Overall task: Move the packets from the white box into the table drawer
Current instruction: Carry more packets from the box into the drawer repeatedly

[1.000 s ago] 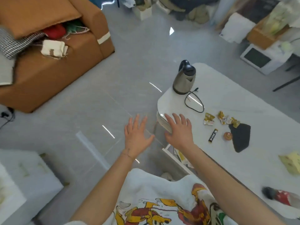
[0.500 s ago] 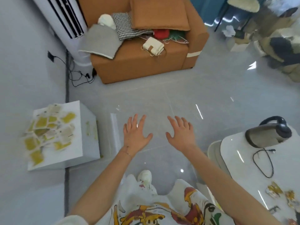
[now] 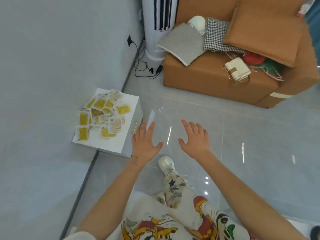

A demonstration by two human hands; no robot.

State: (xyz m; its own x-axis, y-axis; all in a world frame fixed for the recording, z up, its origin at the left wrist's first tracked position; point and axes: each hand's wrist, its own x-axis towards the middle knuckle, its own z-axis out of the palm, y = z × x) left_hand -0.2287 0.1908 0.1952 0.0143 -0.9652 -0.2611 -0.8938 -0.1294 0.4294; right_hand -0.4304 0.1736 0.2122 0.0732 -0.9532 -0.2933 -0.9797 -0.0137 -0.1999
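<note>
Nearest the camera, both forearms reach forward over the grey tiled floor [image 3: 251,129], the left hand [image 3: 144,144] and right hand [image 3: 195,139] empty with fingers spread flat. Just beyond the left hand, yellow packets [image 3: 102,115] lie heaped on the white box [image 3: 128,108] against the wall. Farther off stands a tan sofa [image 3: 216,78].

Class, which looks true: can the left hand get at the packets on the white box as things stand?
Probably yes. The left hand is open and empty, beside the white box, and the packets lie uncovered on top with nothing between. It hovers short of them, so a reach further left is likely needed.
</note>
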